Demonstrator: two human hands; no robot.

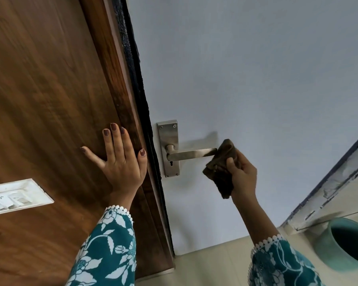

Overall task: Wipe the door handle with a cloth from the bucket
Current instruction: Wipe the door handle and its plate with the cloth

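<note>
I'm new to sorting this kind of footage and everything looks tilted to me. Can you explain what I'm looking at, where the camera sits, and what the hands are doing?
There is no machine here: a person wears one wide-angle camera on the head, looking forward and down, which bends and tilts the scene. Both arms, in teal flowered sleeves, are that person's own. The left hand rests flat, fingers spread, on the brown wooden panel beside the pale door. The right hand grips a dark folded cloth pressed against the free end of the metal door handle, which sticks out from a plate with a keyhole. Lower right, on the floor, stands a teal bucket. A white switch plate sits on the wood at left.
</note>
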